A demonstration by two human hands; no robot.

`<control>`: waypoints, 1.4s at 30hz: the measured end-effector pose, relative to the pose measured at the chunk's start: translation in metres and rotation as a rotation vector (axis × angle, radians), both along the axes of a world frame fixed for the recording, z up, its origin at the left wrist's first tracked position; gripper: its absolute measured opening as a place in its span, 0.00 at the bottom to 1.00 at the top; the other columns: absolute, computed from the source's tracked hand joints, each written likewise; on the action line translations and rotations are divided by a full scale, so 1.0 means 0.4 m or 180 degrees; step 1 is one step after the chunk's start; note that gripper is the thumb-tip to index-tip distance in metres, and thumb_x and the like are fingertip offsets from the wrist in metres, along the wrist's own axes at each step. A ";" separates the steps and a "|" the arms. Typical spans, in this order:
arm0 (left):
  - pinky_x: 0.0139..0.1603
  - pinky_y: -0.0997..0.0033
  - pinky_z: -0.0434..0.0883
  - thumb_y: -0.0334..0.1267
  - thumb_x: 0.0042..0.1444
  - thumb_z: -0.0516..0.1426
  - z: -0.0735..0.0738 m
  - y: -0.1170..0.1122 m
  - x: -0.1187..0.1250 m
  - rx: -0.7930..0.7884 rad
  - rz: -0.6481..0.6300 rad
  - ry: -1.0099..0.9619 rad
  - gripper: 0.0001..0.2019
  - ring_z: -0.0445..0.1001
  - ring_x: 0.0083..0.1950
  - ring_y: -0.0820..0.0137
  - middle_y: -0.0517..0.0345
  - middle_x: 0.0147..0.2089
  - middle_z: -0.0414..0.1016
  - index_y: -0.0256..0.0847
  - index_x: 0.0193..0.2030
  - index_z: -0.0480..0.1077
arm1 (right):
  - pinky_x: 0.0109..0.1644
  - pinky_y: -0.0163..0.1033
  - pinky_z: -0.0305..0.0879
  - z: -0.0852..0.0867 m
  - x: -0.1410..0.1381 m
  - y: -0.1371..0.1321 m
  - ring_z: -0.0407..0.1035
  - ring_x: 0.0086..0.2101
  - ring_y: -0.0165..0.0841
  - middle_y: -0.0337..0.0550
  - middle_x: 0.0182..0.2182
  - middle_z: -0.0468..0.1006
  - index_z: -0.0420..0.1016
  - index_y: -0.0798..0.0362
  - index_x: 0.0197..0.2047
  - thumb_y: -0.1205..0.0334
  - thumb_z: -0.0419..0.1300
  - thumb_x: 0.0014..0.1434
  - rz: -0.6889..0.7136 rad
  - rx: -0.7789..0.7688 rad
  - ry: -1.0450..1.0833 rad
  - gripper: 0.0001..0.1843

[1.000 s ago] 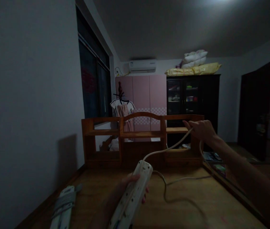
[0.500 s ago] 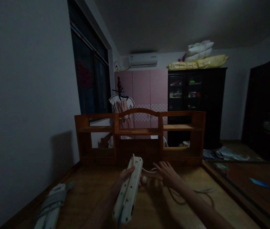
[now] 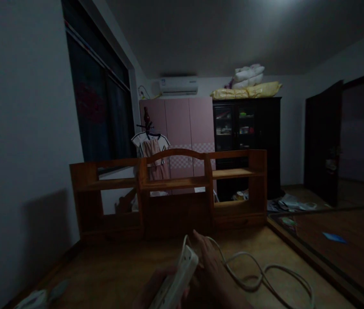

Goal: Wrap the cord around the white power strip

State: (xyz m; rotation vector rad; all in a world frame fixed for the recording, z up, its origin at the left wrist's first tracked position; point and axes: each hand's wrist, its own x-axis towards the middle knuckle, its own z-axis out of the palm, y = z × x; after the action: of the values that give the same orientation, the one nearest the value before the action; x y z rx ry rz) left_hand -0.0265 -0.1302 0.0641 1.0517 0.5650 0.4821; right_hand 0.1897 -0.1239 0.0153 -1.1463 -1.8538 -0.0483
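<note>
A white power strip [image 3: 186, 266] is tilted upward in the lower middle, its top end nearest the shelf. My left hand [image 3: 159, 283] is closed round it from the left; the lower part is cut off by the frame edge. My right hand [image 3: 212, 266] is close against the strip's right side, its fingers together and pointing forward. A pale power cord [image 3: 242, 285] runs from behind these fingers and lies in loose loops on the wooden surface to the right. The right fingers are dim and slightly blurred, and their grip on the cord is partly hidden.
A wooden shelf unit [image 3: 175, 184] stands across the far end of the wooden surface [image 3: 114, 266]. Part of another white power strip [image 3: 34, 299] shows at the lower left. A wall borders the left side; a raised edge [image 3: 310, 262] runs along the right.
The view has turned right and up, so the power strip sits lower. My right hand has come in beside the strip, and its fingers have drawn together. More cord loops show.
</note>
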 end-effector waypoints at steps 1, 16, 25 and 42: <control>0.34 0.59 0.72 0.53 0.44 0.59 -0.015 0.004 -0.003 -0.0069 0.0000 0.0005 0.20 0.76 0.37 0.52 0.46 0.34 0.76 0.44 0.41 0.73 | 0.59 0.53 0.58 -0.005 0.005 0.007 0.56 0.59 0.44 0.47 0.60 0.60 0.44 0.44 0.67 0.68 0.54 0.52 0.0003 0.0050 0.0056 0.41; 0.29 0.65 0.71 0.46 0.50 0.55 -0.126 0.061 0.031 -0.0488 -0.0826 -0.0087 0.24 0.75 0.30 0.60 0.42 0.33 0.76 0.31 0.50 0.66 | 0.63 0.48 0.51 -0.071 0.052 0.089 0.54 0.59 0.40 0.48 0.58 0.64 0.62 0.52 0.59 0.69 0.50 0.53 -0.0319 -0.0706 -0.0397 0.29; 0.29 0.65 0.70 0.46 0.53 0.52 -0.143 0.063 0.030 -0.0365 -0.0872 -0.0049 0.24 0.76 0.32 0.59 0.43 0.34 0.77 0.33 0.53 0.64 | 0.62 0.56 0.49 -0.097 0.105 0.128 0.46 0.63 0.49 0.58 0.63 0.54 0.49 0.60 0.66 0.61 0.49 0.60 -0.1494 -0.0386 -0.0077 0.33; 0.27 0.67 0.69 0.47 0.51 0.56 -0.093 0.034 0.028 -0.0127 -0.0488 0.0016 0.25 0.75 0.27 0.62 0.46 0.33 0.77 0.33 0.52 0.66 | 0.50 0.42 0.65 -0.010 0.009 0.008 0.69 0.44 0.38 0.46 0.43 0.76 0.73 0.50 0.47 0.50 0.44 0.64 0.0944 -0.1482 0.1253 0.21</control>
State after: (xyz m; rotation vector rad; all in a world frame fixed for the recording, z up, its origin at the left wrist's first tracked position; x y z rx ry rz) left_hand -0.0154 -0.1164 0.0269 1.0494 0.4925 0.3324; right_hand 0.1935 -0.1208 0.0112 -1.0729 -1.6948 0.7593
